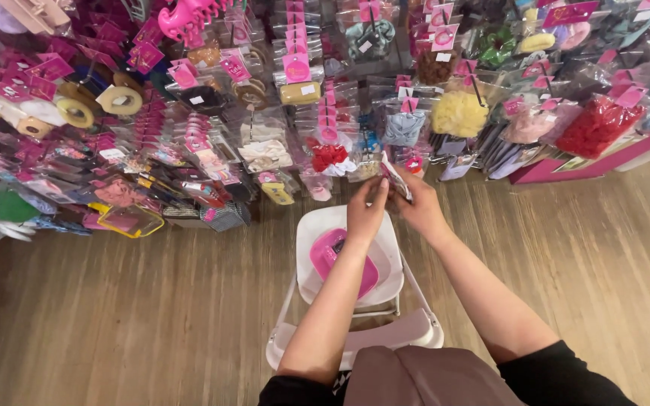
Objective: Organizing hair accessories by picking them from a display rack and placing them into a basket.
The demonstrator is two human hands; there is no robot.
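Note:
Both my hands meet in front of a shop display of hair accessories. My left hand (366, 212) and my right hand (418, 204) are closed together on a small clear packet (398, 177) with a pink card, held just below the lowest hanging rows. Under my forearms stands a white step stool (387, 259), and a pink tray (326, 256) lies on its top step, partly hidden by my left forearm.
The wall rack is packed with bagged scrunchies, hair ties and clips on pink cards, among them a yellow scrunchie (459, 113) and a red one (598, 125). A pink shelf edge (588, 163) juts out at right. Wood-look flooring (114, 316) spreads around the stool.

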